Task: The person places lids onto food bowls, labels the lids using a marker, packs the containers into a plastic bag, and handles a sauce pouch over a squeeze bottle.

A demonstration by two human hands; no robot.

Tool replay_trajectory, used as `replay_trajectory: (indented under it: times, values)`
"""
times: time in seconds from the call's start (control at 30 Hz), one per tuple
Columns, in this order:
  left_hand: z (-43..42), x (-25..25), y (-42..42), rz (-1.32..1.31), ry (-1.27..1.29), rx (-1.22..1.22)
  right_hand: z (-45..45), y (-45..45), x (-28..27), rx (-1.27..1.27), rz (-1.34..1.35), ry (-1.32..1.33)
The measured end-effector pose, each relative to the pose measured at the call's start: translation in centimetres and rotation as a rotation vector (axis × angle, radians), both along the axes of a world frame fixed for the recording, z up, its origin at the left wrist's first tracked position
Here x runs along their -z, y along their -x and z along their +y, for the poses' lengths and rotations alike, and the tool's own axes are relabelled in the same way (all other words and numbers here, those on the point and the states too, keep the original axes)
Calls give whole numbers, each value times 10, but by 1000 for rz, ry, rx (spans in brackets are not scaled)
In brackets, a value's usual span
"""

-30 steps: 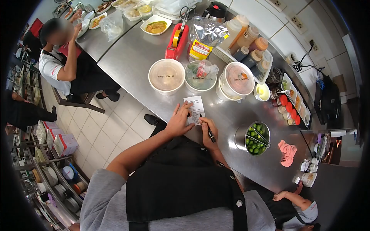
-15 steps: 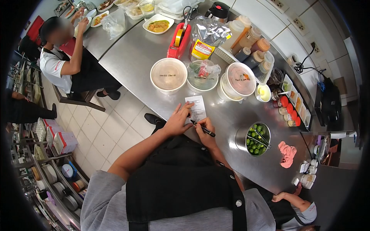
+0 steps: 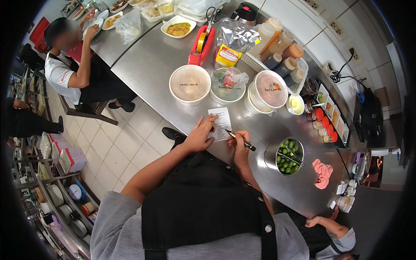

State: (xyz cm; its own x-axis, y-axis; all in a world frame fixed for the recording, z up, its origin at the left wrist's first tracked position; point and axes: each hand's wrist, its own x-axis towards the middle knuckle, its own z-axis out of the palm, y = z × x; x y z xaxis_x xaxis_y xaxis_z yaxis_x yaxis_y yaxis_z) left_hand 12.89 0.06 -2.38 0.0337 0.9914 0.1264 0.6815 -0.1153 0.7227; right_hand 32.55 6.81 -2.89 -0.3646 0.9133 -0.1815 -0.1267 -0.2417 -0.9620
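A printed paper slip (image 3: 222, 119) lies on the steel table near its front edge. My left hand (image 3: 200, 133) rests flat over the slip's left side, fingers stretched out. In my right hand (image 3: 239, 143) is a black marker pen (image 3: 243, 141), its tip pointing left at the slip's right edge. Whether the tip touches the paper, I cannot tell. Beyond the slip stand lidded tubs: one marked in handwriting (image 3: 190, 84), another with a small plastic bag on its lid (image 3: 227, 89), and a stacked pair (image 3: 269, 89) to the right.
A metal pot of small green limes (image 3: 288, 160) stands to my right, beside a pink cloth (image 3: 323, 173). Farther back are a red tape dispenser (image 3: 201, 45), a foil pouch (image 3: 232, 43) and sauce bottles (image 3: 281, 43). A co-worker (image 3: 71, 71) sits at the left.
My right hand has shifted right with the marker, moving its tip from the slip's middle to its right edge. My left hand stays in place. The seated co-worker's hand has lowered slightly.
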Motion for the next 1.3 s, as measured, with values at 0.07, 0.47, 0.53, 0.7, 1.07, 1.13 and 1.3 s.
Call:
replay_trajectory:
  times: [0.07,0.47,0.53,0.7,1.07,1.13,1.3]
  values:
    - [1,1,0,5,5,1,3,-1,-13,25,12,25]
    - [3,10,-1,28,0,-11,-1,-9,-6,18,-45,-67]
    - [3,11,-1,31,-3,-15,-6,-10,-5,-96,-132,-130]
    - [2,1,0,33,7,-1,-16,-1,3,-223,-218,-269]
    - [3,2,-3,10,11,-25,-17,4,-3,-246,-380,-372]
    - [3,2,-4,5,14,-33,-16,4,-11,-236,-405,-380]
    - [4,3,-2,8,16,-31,-14,1,-1,-178,-289,-314]
